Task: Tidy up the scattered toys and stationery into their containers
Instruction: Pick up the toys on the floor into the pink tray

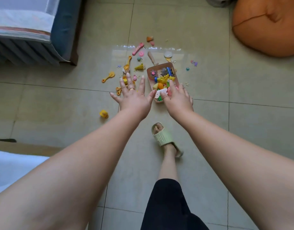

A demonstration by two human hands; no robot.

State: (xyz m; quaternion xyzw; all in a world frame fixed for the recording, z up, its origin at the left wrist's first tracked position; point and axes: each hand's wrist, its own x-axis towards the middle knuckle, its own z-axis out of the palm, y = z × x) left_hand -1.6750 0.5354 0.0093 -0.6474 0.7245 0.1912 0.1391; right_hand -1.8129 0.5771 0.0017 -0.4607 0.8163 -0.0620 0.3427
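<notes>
Plastic, light and stiff, the toys (162,80) fill the pink box (150,72) on the floor. Right hand (177,98) seems to pinch pieces at its near end; left hand (134,97), beside it, is spread and holds nothing.

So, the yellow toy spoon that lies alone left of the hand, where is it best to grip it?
Pinch the yellow toy spoon by its thin handle, coming from above. It lies flat on the floor, clear of other toys, with the round end up-right and the handle free toward the lower left.
</notes>
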